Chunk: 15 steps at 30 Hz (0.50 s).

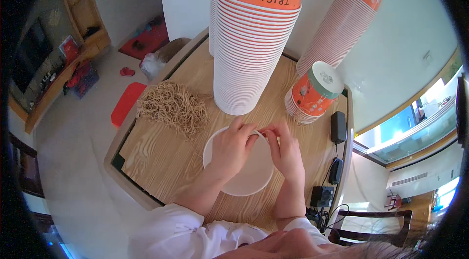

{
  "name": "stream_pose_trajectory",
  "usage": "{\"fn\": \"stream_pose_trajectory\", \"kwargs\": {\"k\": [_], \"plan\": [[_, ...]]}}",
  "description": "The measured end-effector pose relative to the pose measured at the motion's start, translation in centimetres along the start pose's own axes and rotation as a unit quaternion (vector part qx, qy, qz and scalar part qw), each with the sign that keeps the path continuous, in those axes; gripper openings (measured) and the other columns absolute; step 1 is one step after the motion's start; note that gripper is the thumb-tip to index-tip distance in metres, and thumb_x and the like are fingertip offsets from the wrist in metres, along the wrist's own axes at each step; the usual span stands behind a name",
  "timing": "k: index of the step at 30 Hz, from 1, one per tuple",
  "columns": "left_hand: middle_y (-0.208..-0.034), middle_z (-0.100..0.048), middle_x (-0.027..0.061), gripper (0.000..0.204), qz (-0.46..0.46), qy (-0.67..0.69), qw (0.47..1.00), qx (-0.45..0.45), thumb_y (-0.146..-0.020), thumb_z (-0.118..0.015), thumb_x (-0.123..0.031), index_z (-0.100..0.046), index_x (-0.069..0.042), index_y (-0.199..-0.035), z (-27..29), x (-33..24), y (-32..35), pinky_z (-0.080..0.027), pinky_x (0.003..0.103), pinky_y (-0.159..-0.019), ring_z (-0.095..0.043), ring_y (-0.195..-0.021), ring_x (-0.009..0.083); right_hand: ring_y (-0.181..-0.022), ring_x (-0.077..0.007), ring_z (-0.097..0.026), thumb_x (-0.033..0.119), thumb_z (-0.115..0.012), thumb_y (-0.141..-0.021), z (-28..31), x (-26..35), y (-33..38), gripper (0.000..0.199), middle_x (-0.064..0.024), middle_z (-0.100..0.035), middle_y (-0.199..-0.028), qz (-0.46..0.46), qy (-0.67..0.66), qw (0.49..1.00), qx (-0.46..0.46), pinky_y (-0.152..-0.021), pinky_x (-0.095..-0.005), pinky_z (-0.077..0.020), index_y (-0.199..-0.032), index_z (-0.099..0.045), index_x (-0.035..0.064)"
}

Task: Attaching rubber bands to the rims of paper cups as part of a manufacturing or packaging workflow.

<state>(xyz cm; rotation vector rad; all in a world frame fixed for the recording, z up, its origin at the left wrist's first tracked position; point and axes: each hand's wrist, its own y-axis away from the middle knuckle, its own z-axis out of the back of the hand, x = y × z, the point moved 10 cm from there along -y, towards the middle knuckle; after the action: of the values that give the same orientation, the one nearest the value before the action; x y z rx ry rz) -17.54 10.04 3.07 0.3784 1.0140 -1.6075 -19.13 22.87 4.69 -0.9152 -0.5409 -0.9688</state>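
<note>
A white paper cup (251, 173) stands mouth-up on the wooden table (161, 154), seen from above. My left hand (232, 146) rests over the cup's left rim with its fingers curled at the far edge. My right hand (285, 150) is at the right rim, fingertips pinched close to the left hand's. Both hands seem to stretch a thin rubber band at the cup's far rim; the band itself is barely visible. A heap of tan rubber bands (173, 107) lies to the left of the cup.
A tall stack of orange-and-white paper cups (254, 39) rises right behind the hands. Another tall stack (342, 19) leans at the back right, a short stack (312, 93) beside it. Black power adapters (338, 127) and cables lie along the table's right edge.
</note>
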Motion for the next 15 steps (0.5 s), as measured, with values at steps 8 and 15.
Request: {"fn": "stream_pose_trajectory", "kwargs": {"k": [8,15], "plan": [[-0.088,-0.057,0.0095,0.023,-0.023,-0.085,0.994,0.068,-0.077,-0.072,-0.022,-0.067,-0.004,-0.090,0.4,0.3,-0.5,-0.051,0.040,-0.067,-0.063,-0.077,0.0289,-0.077,-0.0245,-0.068,0.001,-0.050,-0.093,-1.3,-2.3,-0.4,0.005,-0.0141,-0.062,-0.079,-0.077,-0.037,0.991,0.105,-0.067,-0.0335,-0.0516,-0.098,-0.049,-0.0006],[-0.080,-0.061,0.0122,0.026,-0.043,-0.145,0.984,0.096,-0.075,-0.073,-0.029,-0.067,-0.004,-0.080,0.6,0.6,-1.0,-0.050,0.041,-0.068,-0.063,-0.077,0.0301,-0.072,-0.0174,-0.064,0.002,-0.049,-0.094,-3.5,-4.5,-0.6,0.004,-0.0098,-0.060,-0.076,-0.114,-0.065,0.980,0.147,-0.064,-0.0305,-0.0504,-0.097,-0.048,-0.0008]]}}
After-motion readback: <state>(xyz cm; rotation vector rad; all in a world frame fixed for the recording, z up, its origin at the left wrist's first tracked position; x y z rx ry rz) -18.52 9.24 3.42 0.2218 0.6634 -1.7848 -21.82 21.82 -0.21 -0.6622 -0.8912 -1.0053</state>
